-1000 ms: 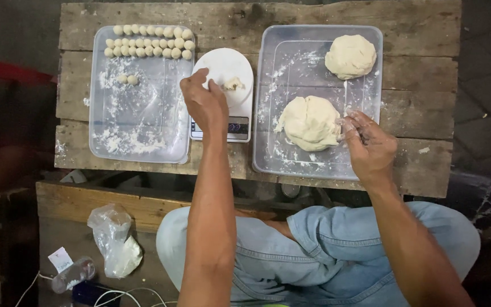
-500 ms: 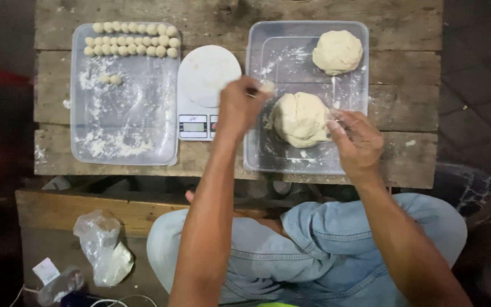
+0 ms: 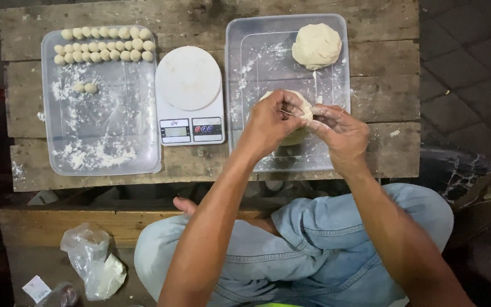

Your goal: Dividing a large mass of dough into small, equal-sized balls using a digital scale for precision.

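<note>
1. Left hand (image 3: pixel 273 118) and right hand (image 3: pixel 339 129) meet over the nearer lump of dough (image 3: pixel 298 135), both closed on it with fingers curled in. The fingertips pinch at the top of the lump, so the step in hand looks like pulling a small piece off the mass.

2. That dough lump sits in the near half of a clear plastic tray (image 3: pixel 245 68) on the right side of the wooden desk (image 3: pixel 382 153). Most of the lump is hidden under the hands; only a pale cream edge shows below and between them. It looks soft and matte, giving under the fingers.

3. A second, larger dough ball (image 3: pixel 316 45) lies untouched in the far corner of the same tray, rounded and smooth, well apart from the hands. Streaks of white flour dust the tray floor.

4. Just left of this tray stands a white digital kitchen scale (image 3: pixel 190 94), its round platform bare.

5. Further left is another clear tray (image 3: pixel 52 153), floured, holding rows of small dough balls (image 3: pixel 104 50) along its far edge and two loose ones (image 3: pixel 85 88) just below them.

6. Judging from this layout, a pinched piece needs a clean tear and a size close to the finished balls.

7. A crumpled plastic bag (image 3: pixel 95 261) lies on the floor at lower left, beside the person's denim-clad knees.
</note>
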